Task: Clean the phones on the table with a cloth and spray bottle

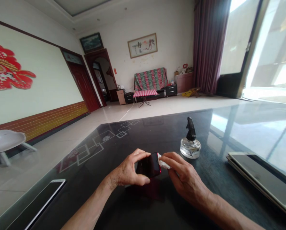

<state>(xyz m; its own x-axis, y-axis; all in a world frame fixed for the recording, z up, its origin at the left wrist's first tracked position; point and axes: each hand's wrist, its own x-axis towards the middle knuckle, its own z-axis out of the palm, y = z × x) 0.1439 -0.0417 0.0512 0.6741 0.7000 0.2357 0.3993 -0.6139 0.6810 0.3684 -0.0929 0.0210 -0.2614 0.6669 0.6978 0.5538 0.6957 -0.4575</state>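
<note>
A dark phone with a red edge point(150, 165) is held just above the glossy black table point(119, 204). My left hand point(130, 169) grips it from the left, thumb along the near edge and fingers along the far edge. At the phone's right edge, my right hand point(184, 172) pinches a crumpled white wipe point(164, 163) that touches the red rim. Beyond my right hand stands a clear spray bottle with a black trigger head point(190, 143).
A white-framed phone point(39, 203) lies at the table's left edge. On the right are stacked tablet-like devices point(265, 175). A white stool point(7, 140) stands on the floor at left. Across the room is a small table with a red checked cloth point(145, 93).
</note>
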